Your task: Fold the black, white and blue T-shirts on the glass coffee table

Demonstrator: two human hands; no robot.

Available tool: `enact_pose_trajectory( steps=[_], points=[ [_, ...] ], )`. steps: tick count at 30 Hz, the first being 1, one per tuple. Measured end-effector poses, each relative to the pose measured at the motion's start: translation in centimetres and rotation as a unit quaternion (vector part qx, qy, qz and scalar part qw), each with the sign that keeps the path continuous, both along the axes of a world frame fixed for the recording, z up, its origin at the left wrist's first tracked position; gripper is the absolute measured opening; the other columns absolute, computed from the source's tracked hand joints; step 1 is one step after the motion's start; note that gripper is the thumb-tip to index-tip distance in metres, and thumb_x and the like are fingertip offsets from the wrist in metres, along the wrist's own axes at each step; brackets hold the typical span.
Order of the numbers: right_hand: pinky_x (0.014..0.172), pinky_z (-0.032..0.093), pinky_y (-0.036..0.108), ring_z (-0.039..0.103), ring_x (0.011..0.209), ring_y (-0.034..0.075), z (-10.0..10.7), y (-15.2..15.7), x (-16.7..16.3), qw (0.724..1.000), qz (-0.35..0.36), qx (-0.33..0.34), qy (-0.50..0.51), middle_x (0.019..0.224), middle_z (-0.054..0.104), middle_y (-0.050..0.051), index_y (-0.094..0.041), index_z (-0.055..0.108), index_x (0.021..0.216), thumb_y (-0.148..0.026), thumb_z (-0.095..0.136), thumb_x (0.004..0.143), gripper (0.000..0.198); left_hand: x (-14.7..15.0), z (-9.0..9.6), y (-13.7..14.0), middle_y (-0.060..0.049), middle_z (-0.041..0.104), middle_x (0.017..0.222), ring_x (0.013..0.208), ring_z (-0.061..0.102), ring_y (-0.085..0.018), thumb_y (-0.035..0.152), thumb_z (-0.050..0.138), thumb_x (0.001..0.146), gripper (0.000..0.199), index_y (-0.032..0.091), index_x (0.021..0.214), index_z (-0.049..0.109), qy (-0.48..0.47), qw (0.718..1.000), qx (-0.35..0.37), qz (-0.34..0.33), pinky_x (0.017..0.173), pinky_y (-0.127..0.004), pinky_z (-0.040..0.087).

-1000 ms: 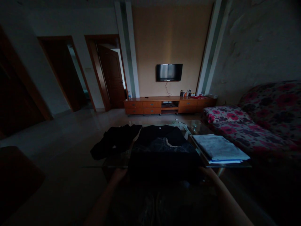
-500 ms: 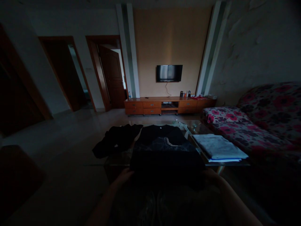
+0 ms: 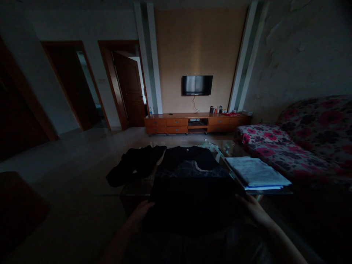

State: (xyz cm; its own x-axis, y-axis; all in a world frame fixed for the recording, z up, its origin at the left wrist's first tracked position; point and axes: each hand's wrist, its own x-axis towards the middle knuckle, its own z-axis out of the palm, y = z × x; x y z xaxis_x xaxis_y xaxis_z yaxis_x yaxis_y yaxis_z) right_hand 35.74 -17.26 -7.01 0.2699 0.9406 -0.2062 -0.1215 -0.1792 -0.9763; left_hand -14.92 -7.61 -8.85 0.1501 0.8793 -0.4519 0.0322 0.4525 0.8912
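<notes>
A black T-shirt [image 3: 189, 183] with a grey patterned band across it lies on the glass table, its neckline at the far side. Its near part hangs toward me over the table's front edge. My left hand [image 3: 144, 208] grips the shirt's left side, fingers closed on the cloth. On the opposite side my right hand [image 3: 249, 205] is closed on the fabric too. Both fingertips are dim against the dark cloth. Left of the shirt lies a crumpled black garment [image 3: 137, 163]. A folded light-coloured cloth stack [image 3: 257, 172] rests at the right.
The glass table [image 3: 110, 194] has its front edge close to me. A floral sofa [image 3: 297, 154] stands at the right. Beyond are a wooden TV cabinet [image 3: 177, 124] holding bottles and a wall-mounted television [image 3: 197, 85]. The room is dark.
The shirt's near part has come up and spread wider toward me between my hands. My right hand now shows more clearly, slightly higher and farther right; my left hand is slightly lower and farther left.
</notes>
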Motion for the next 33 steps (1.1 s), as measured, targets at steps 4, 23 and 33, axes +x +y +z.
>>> enact_pose_trajectory(
  steps=[4,23,33],
  points=[
    [0.089,0.059,0.037,0.073,0.103,0.029,0.8,-1.4,0.7,0.999,-0.050,0.017,0.003,0.108,0.078,0.007,-0.023,0.072,0.109,-0.050,0.081,0.063,0.054,-0.7,1.8,-1.2,-0.009,0.078,0.102,0.094,0.074,-0.030,0.035,0.078,0.066,0.048,0.021,0.111,0.070,-0.083,0.996,0.012,0.030,0.085,-0.041,0.058],
    [0.106,0.053,0.042,0.057,0.129,0.038,1.9,-7.0,2.8,0.987,-0.037,0.044,-0.153,0.132,0.068,0.008,-0.030,0.077,0.112,-0.053,0.081,0.061,0.056,-3.8,3.8,-6.8,-0.009,0.073,0.122,0.119,0.064,-0.036,0.052,0.086,0.060,0.057,0.029,0.112,0.076,0.066,0.967,0.245,-0.036,0.104,-0.046,0.051],
    [0.106,0.052,0.046,0.065,0.119,0.038,4.7,-6.1,4.7,0.968,-0.040,0.058,-0.241,0.120,0.074,0.009,-0.028,0.082,0.099,-0.057,0.078,0.060,0.048,-4.1,7.5,-5.3,-0.005,0.077,0.110,0.110,0.069,-0.032,0.058,0.071,0.077,0.035,0.031,0.096,0.081,0.212,0.927,0.308,-0.017,0.104,-0.044,0.052]
  ],
)
